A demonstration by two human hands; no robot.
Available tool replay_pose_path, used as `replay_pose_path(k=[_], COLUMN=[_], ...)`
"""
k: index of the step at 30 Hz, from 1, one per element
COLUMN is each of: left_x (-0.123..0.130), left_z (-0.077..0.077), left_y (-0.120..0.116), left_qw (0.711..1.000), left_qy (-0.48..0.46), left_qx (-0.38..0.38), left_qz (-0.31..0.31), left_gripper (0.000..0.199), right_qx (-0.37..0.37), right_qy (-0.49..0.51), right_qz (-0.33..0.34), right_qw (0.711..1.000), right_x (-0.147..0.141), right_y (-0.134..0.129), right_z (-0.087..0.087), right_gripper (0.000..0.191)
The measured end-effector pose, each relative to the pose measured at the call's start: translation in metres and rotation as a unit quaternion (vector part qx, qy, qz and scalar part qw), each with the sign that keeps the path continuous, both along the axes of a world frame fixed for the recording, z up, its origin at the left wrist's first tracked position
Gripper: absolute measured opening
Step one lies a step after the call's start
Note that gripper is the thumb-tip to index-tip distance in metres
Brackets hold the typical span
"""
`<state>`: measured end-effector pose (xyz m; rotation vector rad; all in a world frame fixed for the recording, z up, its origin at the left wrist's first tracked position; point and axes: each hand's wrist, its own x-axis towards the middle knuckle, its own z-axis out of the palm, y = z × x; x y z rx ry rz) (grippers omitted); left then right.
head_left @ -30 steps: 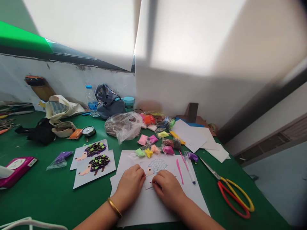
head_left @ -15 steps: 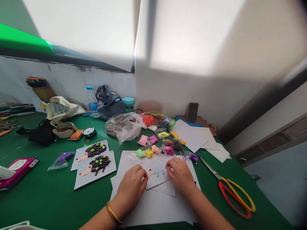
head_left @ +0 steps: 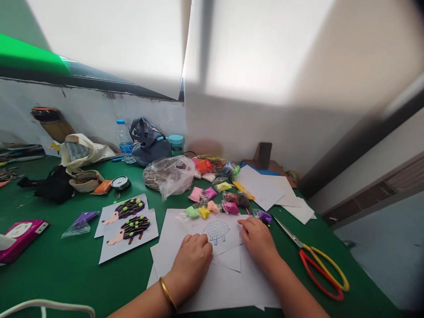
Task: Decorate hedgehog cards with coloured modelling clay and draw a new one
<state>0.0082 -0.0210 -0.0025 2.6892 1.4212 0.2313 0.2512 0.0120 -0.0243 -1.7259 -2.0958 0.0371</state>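
A white paper card with a blue-outlined hedgehog drawing (head_left: pixel 216 230) lies on larger white sheets (head_left: pixel 232 291). My left hand (head_left: pixel 194 260), with a gold bangle at the wrist, rests on the card's left part. Its fingers are curled together over the hedgehog's face and hide it; what they pinch there is out of sight. My right hand (head_left: pixel 259 238) is at the card's right edge, thumb and forefinger bent together on the paper. Just beyond the card lie small packets of coloured clay, among them a yellow packet (head_left: pixel 204 212) and a magenta packet (head_left: pixel 230 207).
Two cards with clay hedgehogs (head_left: pixel 134 227) lie to the left, near a purple clay bag (head_left: pixel 82 218). Large scissors (head_left: pixel 323 269) with red and yellow handles lie at right. Behind stand a plastic bag (head_left: pixel 168 174), a blue bag (head_left: pixel 150 148) and a water bottle (head_left: pixel 124 139).
My left hand has shifted right and now covers the hedgehog's face, which showed before. My right hand has moved slightly right, off the drawing's outline to the card's edge.
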Motion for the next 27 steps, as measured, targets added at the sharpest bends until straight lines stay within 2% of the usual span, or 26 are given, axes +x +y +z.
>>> replay_pose_path(k=[5, 9, 13, 17, 20, 27], left_x=[-0.012, -0.019, -0.023, -0.024, -0.023, -0.027], left_z=[0.005, 0.003, -0.002, -0.004, -0.004, -0.005], left_y=[-0.011, -0.018, -0.020, -0.019, -0.020, -0.022], left_qw=[1.000, 0.999, 0.998, 0.998, 0.998, 0.997], left_qy=[0.002, 0.013, 0.011, 0.016, 0.018, -0.020], left_qx=[-0.008, 0.007, 0.026, 0.031, 0.025, 0.049], left_qz=[-0.027, -0.045, -0.050, -0.050, -0.047, -0.051], left_gripper=[0.009, 0.020, 0.031, 0.038, 0.036, 0.026], right_qx=[0.023, 0.010, -0.004, -0.002, -0.007, -0.004], right_qy=[0.034, 0.052, 0.079, 0.083, 0.063, 0.034], right_qz=[0.003, 0.011, 0.108, 0.193, 0.209, 0.198], right_qw=[0.999, 0.999, 0.991, 0.978, 0.976, 0.980], right_x=[0.001, -0.009, -0.029, -0.049, -0.059, -0.061], right_y=[-0.005, -0.011, -0.024, -0.041, -0.049, -0.051], right_z=[-0.001, 0.002, 0.005, 0.003, 0.000, 0.000], right_gripper=[0.022, 0.006, 0.011, 0.027, 0.029, 0.024])
